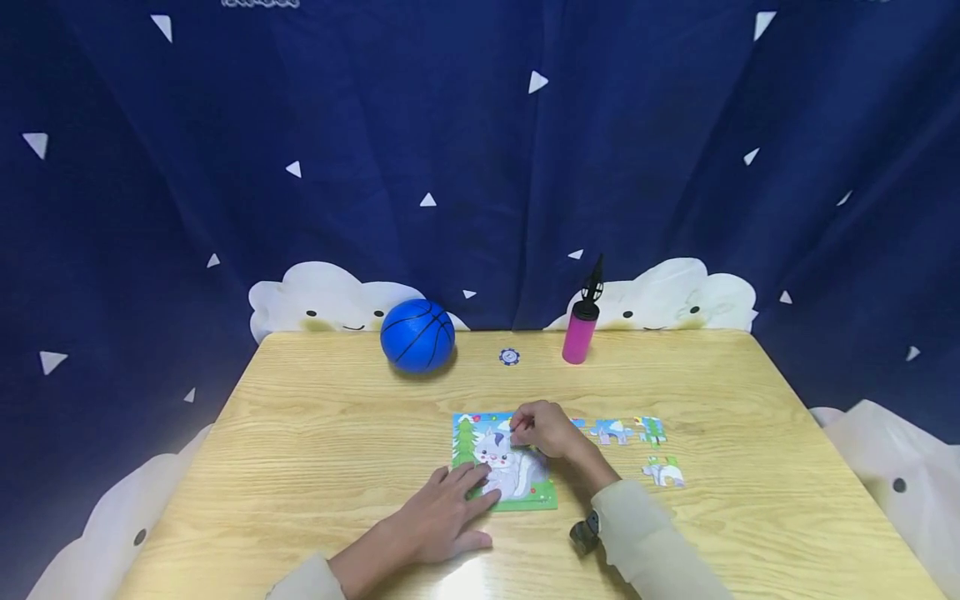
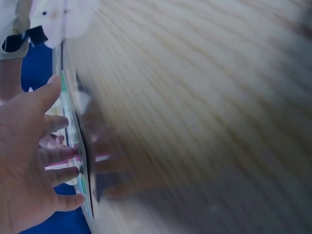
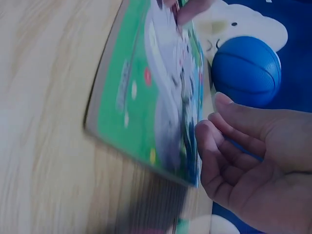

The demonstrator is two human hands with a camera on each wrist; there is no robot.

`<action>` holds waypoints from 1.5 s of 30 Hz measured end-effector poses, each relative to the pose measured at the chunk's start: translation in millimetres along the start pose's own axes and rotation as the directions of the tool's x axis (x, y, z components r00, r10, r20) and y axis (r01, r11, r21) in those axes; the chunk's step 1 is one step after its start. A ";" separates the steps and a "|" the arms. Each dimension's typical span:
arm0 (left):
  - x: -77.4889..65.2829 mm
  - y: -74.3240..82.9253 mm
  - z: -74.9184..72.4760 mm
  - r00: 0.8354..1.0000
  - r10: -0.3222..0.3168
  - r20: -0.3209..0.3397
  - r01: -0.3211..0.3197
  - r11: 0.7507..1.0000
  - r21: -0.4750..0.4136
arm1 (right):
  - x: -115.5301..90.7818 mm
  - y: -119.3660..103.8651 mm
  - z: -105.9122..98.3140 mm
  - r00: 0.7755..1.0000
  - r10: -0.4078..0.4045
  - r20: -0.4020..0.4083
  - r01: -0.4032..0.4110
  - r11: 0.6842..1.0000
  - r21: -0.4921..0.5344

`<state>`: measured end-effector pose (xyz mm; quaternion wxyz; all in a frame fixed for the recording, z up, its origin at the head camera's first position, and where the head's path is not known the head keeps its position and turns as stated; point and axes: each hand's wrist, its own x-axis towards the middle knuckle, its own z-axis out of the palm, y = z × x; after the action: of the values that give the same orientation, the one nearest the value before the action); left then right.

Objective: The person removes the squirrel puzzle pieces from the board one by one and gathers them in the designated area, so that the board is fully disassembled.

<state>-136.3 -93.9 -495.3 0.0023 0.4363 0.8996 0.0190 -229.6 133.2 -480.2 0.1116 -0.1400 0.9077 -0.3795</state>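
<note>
A squirrel jigsaw puzzle (image 1: pixel 501 454) lies flat on the wooden table in the head view. My left hand (image 1: pixel 446 515) has its fingers spread over the lower left of the puzzle, fingertips on its surface. At the upper right part, my right hand (image 1: pixel 546 430) bends over the picture with curled fingers. The right wrist view shows the thumb and index fingertip of that right hand (image 3: pixel 248 156) close together at the puzzle's far side; I cannot tell whether they pinch a piece. Loose puzzle pieces (image 1: pixel 612 432) lie right of the puzzle, one of them a lower piece (image 1: pixel 663 472).
A blue basketball (image 1: pixel 417 336) sits at the back left of the table (image 1: pixel 337 417). Behind the puzzle lies a blue-and-white poker chip (image 1: pixel 509 357). A pink hand pump (image 1: pixel 580 335) with a black top stands at the back right, before a dark blue curtain (image 1: pixel 480 167).
</note>
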 end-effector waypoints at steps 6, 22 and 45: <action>-1.3 -0.3 2.5 1.000 -0.007 0.003 0.007 1.000 0.009 | 8.4 -8.8 16.4 0.999 0.044 0.013 -0.044 0.998 -0.036; -0.4 -0.9 5.2 0.999 0.015 -0.045 -0.012 0.998 0.058 | 9.0 -12.1 25.4 0.998 0.058 0.033 -0.057 0.998 -0.041; 0.9 -1.5 9.0 0.998 0.014 -0.055 -0.010 0.997 0.081 | 7.2 -4.6 8.0 0.999 -0.023 0.043 0.016 0.987 0.160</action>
<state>-137.8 -93.9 -504.3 -0.0406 0.4407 0.8967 -0.0054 -233.1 122.4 -483.1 0.1392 -0.1480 0.8702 -0.4489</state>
